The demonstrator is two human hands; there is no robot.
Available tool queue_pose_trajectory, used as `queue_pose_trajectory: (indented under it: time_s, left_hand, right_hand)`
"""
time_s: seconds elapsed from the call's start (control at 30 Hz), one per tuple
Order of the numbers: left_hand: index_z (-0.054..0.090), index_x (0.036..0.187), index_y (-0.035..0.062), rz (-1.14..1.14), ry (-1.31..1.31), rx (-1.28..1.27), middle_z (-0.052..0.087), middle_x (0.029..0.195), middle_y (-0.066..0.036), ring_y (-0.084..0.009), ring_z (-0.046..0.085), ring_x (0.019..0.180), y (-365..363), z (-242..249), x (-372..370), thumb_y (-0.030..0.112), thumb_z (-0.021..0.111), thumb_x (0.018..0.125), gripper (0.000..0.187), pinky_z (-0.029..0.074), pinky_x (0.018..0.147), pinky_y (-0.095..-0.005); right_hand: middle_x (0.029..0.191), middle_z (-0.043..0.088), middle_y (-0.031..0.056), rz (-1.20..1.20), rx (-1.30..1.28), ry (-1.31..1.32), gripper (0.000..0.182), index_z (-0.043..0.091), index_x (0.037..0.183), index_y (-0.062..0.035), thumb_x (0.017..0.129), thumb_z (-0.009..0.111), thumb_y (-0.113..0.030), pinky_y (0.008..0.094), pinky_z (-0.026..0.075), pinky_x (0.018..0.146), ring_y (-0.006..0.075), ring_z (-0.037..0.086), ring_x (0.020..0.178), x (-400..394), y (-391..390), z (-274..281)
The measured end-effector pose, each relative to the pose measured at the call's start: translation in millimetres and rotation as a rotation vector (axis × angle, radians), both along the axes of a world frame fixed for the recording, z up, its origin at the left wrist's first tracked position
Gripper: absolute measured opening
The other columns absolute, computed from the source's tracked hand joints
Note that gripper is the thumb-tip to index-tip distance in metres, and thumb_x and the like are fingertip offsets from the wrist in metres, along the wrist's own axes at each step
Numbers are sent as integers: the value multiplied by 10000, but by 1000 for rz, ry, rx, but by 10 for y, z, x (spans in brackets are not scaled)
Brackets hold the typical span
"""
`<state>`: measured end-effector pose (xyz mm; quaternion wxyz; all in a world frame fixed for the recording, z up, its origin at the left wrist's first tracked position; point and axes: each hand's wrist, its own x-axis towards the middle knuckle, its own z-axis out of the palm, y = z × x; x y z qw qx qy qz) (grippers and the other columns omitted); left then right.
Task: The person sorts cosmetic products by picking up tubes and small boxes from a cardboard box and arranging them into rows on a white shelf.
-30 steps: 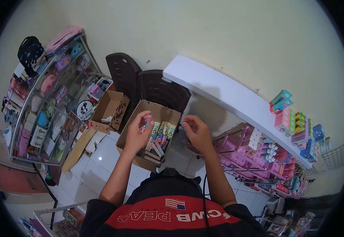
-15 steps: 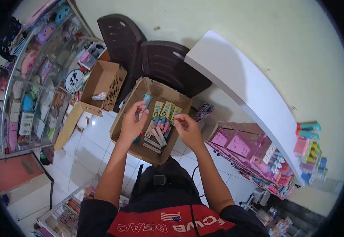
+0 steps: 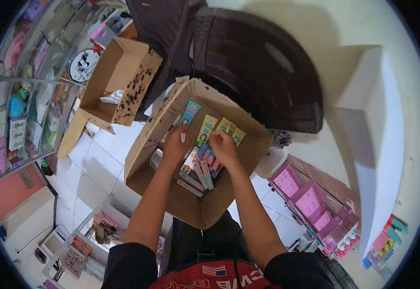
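Note:
A cardboard box in front of me holds several small packages. My left hand is inside its left part, fingers closed around a small white-and-red item. Just beyond those fingers, a teal package leans on the box's inner side. My right hand is over the middle, fingers curled together beside yellow packages; whatever they grip is hidden. Below it lie blue and pink pieces and slim pale boxes. Another slim box rests nearer me.
A second cardboard box with dark specks stands to the left, near a glass display case. Dark brown plastic chairs are behind my box. On the right are a white curved shelf and pink baskets.
My view has come closer to the box. My left hand has drawn back from the teal package, which now leans beyond it. My right hand has moved inward over the packages, its fingers more curled.

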<state>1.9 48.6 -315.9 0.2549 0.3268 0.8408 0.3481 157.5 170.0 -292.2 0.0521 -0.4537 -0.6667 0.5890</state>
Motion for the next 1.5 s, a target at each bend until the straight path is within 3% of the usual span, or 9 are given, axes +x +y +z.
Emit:
queue_pose_trajectory:
  time_s: [0.27,0.53,0.67,0.77,0.87,0.93,1.13,1.43,1.5]
  left_hand:
    - [538,1302,44,-105,69,-176,548,1258,-272,-460,534,1180,89,-691,22,132,649,857,467,447,1011,-497]
    - [445,1378,15,-143,-25,-293,466,1323,-317,-491,466,1249,118,-690,28,165,640,880,555,435,1010,-547]
    - [432,1368,12,11,119,67,474,1323,-316,-483,469,1249,118,-1112,33,161,663,856,581,455,989,-520]
    - [448,1330,-8,-8,-249,-232,515,1304,-306,-440,522,1221,96,-856,-13,166,691,837,577,473,967,-478]
    - [468,1291,-8,9,-544,-154,593,1216,-263,-393,598,1132,6,-558,6,192,731,808,584,475,961,-438]
    - [473,1321,12,108,-448,-60,660,1088,-161,-260,651,978,-104,-470,81,140,718,852,545,520,864,-373]
    - [515,1256,4,80,-712,171,657,1079,-92,-133,633,926,-249,312,69,139,609,990,313,530,789,-307]
    - [586,1173,10,-172,-715,248,687,995,-68,-121,647,892,-306,1706,-117,140,610,994,223,523,785,-283]
    - [615,1154,4,-247,-666,328,696,987,-69,-113,646,894,-323,1999,-134,139,618,990,212,516,780,-278]
  right_hand:
    - [1065,693,227,-42,19,-92,378,630,1158,-6,866,665,-242,422,519,887,360,674,1019,-602,-47,-1064]
    - [1169,665,241,-166,-23,-114,447,598,1194,19,832,685,-228,432,497,943,382,640,1106,-854,-216,-1111]
    - [1176,666,237,-184,15,-5,466,590,1206,38,828,696,-213,432,494,948,398,631,1121,-846,-208,-1484]
    - [1137,682,199,-119,-17,-190,442,599,1206,32,827,712,-166,392,512,901,334,662,1050,-752,-177,-1490]
    - [1083,688,142,-286,-465,-124,406,617,1187,19,830,728,-140,334,513,849,232,660,970,-740,-140,-806]
    - [1066,680,117,-294,-437,-46,382,610,1188,10,850,722,-128,316,508,836,192,644,950,-622,-210,-629]
    - [1067,639,82,-273,-414,207,419,505,1290,-22,923,689,-108,296,515,704,147,618,886,-336,-359,165]
    - [1011,642,38,-6,-73,228,342,508,1263,-63,956,651,-106,231,464,500,71,589,715,-110,-404,1518]
    - [1048,646,56,-64,-115,245,363,511,1267,-45,945,667,-106,276,487,680,109,605,846,-72,-466,1867]
